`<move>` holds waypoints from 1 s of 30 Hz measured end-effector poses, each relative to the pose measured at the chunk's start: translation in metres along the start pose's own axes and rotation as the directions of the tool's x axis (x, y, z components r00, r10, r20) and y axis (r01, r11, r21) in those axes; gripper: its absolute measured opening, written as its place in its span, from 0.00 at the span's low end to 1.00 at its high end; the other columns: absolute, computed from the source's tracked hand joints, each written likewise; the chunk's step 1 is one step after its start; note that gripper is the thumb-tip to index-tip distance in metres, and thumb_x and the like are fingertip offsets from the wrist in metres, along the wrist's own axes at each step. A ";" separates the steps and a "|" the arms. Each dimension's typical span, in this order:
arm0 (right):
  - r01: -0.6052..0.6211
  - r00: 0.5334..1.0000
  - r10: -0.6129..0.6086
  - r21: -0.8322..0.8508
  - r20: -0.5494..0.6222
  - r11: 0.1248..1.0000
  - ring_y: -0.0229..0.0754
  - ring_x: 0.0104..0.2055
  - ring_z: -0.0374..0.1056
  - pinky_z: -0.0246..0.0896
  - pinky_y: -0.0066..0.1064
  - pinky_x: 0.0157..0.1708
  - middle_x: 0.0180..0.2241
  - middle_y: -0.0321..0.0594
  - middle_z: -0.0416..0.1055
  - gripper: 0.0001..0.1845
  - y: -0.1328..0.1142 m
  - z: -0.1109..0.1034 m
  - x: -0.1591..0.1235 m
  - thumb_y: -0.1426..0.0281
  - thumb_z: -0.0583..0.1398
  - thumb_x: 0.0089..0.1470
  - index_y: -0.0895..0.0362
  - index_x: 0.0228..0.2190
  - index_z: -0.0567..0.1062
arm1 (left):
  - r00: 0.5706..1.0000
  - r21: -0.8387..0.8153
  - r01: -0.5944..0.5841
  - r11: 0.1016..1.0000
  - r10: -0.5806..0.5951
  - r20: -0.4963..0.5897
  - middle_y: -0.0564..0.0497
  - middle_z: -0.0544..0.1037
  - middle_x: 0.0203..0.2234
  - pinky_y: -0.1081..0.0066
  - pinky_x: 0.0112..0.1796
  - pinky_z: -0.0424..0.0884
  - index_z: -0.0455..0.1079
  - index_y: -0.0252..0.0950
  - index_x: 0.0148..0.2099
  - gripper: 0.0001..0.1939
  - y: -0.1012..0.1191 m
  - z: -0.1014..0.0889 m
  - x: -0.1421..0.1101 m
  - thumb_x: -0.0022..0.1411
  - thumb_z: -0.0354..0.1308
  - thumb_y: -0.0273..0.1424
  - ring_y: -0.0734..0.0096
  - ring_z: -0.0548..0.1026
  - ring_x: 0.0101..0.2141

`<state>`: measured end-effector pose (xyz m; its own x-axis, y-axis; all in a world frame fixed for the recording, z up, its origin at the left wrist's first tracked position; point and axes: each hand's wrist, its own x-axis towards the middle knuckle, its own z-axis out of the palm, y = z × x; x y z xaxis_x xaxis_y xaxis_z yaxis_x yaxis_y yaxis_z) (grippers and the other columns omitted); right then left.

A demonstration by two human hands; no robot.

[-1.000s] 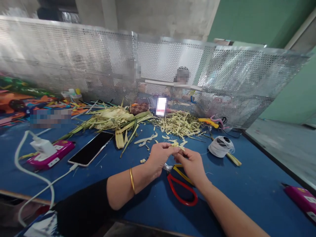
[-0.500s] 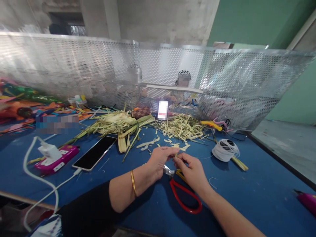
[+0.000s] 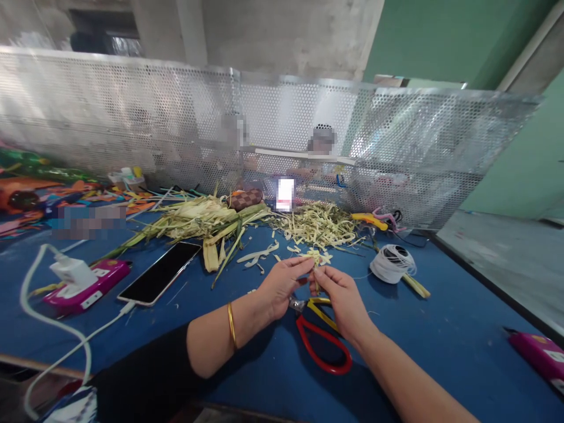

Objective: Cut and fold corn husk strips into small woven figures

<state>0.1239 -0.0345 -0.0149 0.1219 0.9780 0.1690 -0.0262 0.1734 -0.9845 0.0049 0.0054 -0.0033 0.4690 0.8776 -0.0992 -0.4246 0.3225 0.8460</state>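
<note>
My left hand [image 3: 284,285] and my right hand [image 3: 337,294] meet over the middle of the blue table. Their thumbs and forefingers pinch a small pale yellow-green plant strip [image 3: 316,259], its upper end showing above the fingertips. Part of the strip is hidden by the fingers. Scissors [image 3: 324,364] lie beneath the hands, one handle red and the other yellow; the blades are mostly covered by my left hand. Just beyond the fingers, a heap of curled plant strips [image 3: 321,226] spreads on the table. A spool of white string [image 3: 392,264] stands right of my right hand.
Longer husk-like leaves [image 3: 194,214] are piled at the left, near a checked pouch [image 3: 245,200]. A phone [image 3: 161,273] is plugged by cable into a magenta power strip [image 3: 90,288]. Perforated metal sheeting [image 3: 176,117] borders the far side, people behind it.
The view has shifted slightly, so things sit further left. My fingers have moved a little on the plant strip, and more of it shows above them. Both hands keep their pinch.
</note>
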 end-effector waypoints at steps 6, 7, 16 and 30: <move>0.051 0.999 -0.051 -0.121 0.003 0.991 0.37 0.24 0.61 0.58 0.29 0.27 0.19 0.34 0.67 0.16 -0.001 0.003 0.000 0.58 0.60 0.47 0.56 0.19 0.71 | 0.997 -0.026 0.020 0.999 -0.018 0.070 0.55 0.68 0.19 0.75 0.26 0.62 0.71 0.32 0.25 0.18 -0.001 0.000 0.001 0.38 0.72 0.39 0.79 0.63 0.22; 0.080 0.997 -0.082 -0.161 -0.006 0.984 0.37 0.24 0.62 0.58 0.29 0.28 0.19 0.35 0.67 0.15 -0.001 0.002 0.000 0.58 0.60 0.48 0.56 0.19 0.71 | 0.997 -0.019 0.003 1.000 -0.002 0.073 0.54 0.69 0.20 0.75 0.27 0.62 0.71 0.32 0.26 0.18 0.000 0.001 0.000 0.39 0.72 0.39 0.79 0.64 0.22; 0.189 0.978 -0.210 -0.406 -0.008 0.894 0.39 0.27 0.65 0.60 0.29 0.31 0.22 0.36 0.71 0.14 0.006 -0.002 -0.001 0.61 0.56 0.54 0.56 0.24 0.74 | 0.989 0.093 -0.148 0.985 0.149 -0.012 0.54 0.70 0.20 0.73 0.27 0.63 0.69 0.32 0.25 0.15 0.004 0.006 -0.006 0.42 0.69 0.37 0.77 0.66 0.23; 0.200 0.979 -0.200 -0.396 0.042 0.896 0.39 0.26 0.64 0.59 0.29 0.30 0.21 0.35 0.69 0.13 0.004 -0.001 -0.001 0.63 0.57 0.52 0.55 0.21 0.70 | 0.970 0.179 -0.193 0.965 0.215 -0.115 0.54 0.71 0.22 0.74 0.29 0.62 0.73 0.32 0.26 0.14 0.008 0.002 -0.002 0.41 0.68 0.38 0.76 0.65 0.25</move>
<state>0.1247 -0.0354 -0.0196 0.0834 0.9277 0.3639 0.3941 0.3047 -0.8671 0.0023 0.0056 0.0047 0.2744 0.9613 0.0256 -0.3611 0.0784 0.9292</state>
